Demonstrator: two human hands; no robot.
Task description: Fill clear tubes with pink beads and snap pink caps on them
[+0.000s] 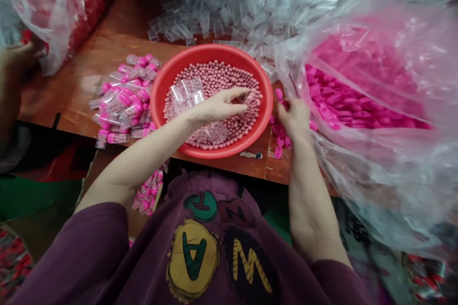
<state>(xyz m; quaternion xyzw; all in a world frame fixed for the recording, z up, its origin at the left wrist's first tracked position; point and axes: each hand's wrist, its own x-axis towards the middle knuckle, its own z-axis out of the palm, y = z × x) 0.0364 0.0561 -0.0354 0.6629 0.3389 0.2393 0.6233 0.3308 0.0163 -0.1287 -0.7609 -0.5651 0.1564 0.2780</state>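
Note:
A red bowl [265,86] full of small pink beads [218,74] sits on the wooden table, with a few clear plastic tubes [186,91] lying on the beads. My left hand [220,105] is over the bowl, fingers pinched on a clear tube among the beads. My right hand [295,116] rests at the bowl's right rim, fingers curled on small pink caps [281,136] spilling from the clear bag of pink caps [343,100].
A pile of filled tubes with pink caps [123,100] lies left of the bowl. Empty clear tubes [229,19] are heaped behind it. Another person's hand [17,59] and a bag of red items [86,5] are at the far left.

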